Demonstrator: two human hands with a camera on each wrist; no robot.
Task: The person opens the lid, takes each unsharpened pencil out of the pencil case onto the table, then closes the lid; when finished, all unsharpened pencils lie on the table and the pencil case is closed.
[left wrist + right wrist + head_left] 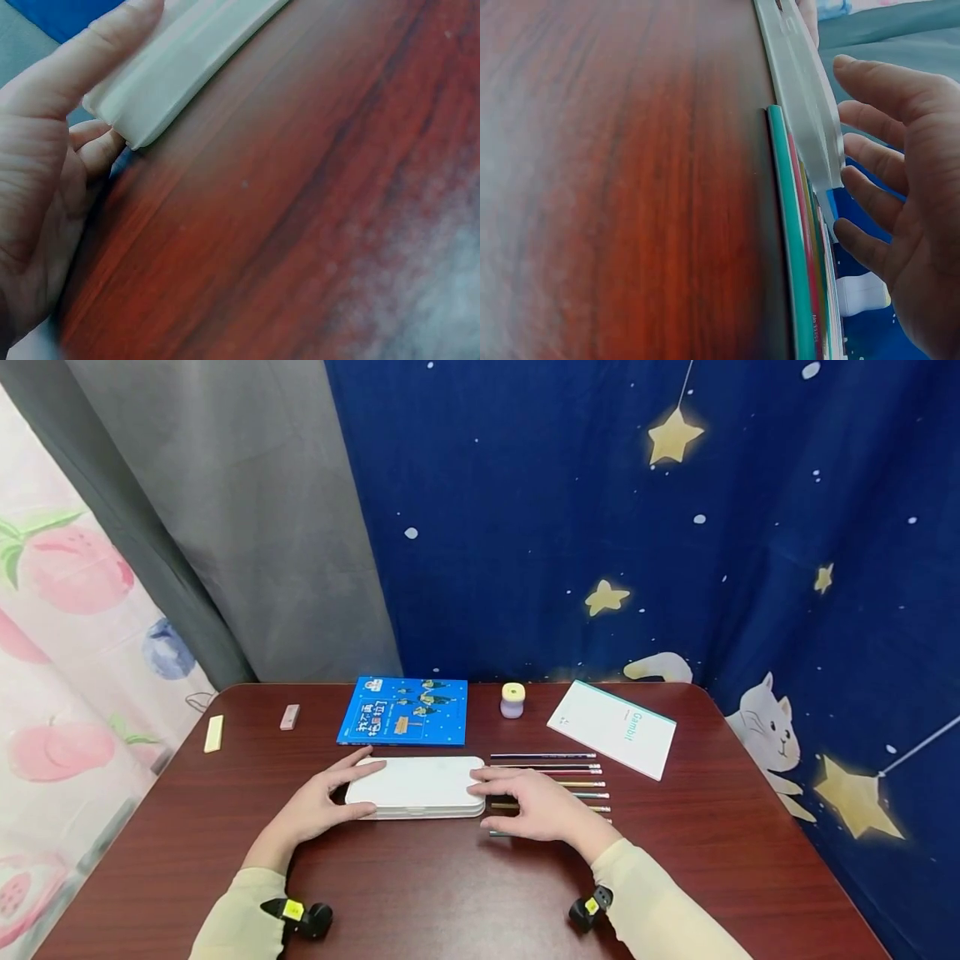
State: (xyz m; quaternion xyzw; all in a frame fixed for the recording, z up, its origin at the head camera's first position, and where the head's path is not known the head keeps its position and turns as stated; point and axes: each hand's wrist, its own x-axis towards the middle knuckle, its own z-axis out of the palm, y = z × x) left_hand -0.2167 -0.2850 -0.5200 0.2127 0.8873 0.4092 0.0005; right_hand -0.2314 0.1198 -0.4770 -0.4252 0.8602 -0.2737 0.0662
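Note:
A white flat pencil case (pixel 420 785) with rounded corners lies on the table, its lid down. My left hand (pixel 322 802) holds its left end, thumb along the front edge and fingers toward the back; in the left wrist view the fingertips meet the case's end (pixel 150 112). At the opposite end is my right hand (pixel 536 806), its fingers spread and fairly straight over the case's edge. Under and beside that hand lie several pencils (pixel 543 755) in a row, partly covered by it. A teal pencil (pixel 791 225) is nearest in the right wrist view.
Behind the case lies a blue book (pixel 405 712). A yellow and lilac sharpener-like object (pixel 512 700) and a white notebook (pixel 611 727) stand or lie farther back. Toward the left are a pink eraser-like block (pixel 289 717) and a yellow bar (pixel 213 733). Curtains hang behind the table.

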